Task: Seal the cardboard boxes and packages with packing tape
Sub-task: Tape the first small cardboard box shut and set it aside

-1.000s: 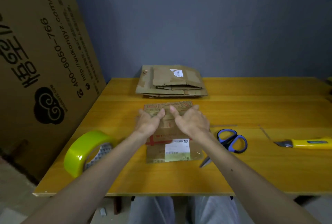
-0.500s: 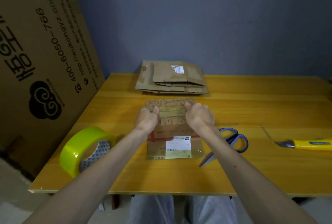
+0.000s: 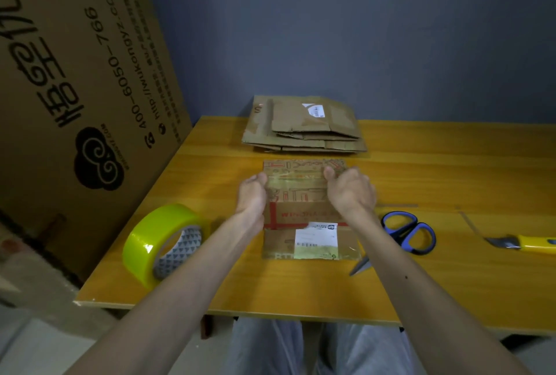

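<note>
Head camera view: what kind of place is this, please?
Probably a small packing station in a home or workshop: a yellow table holds a stack of flattened cardboard boxes, a roll of packing tape and scissors.

left hand (image 3: 252, 194) slid to left edge of box (image 3: 296, 194), right hand (image 3: 350, 191) rightward

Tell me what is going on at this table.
A person grips a box by its sides, the left hand on one edge and the right hand on the other, thumbs on top. No tape is being applied yet: the tape roll stands untouched on the table. Scissors and a knife lie to the right, and a stack of flattened cardboard waits behind.
</note>
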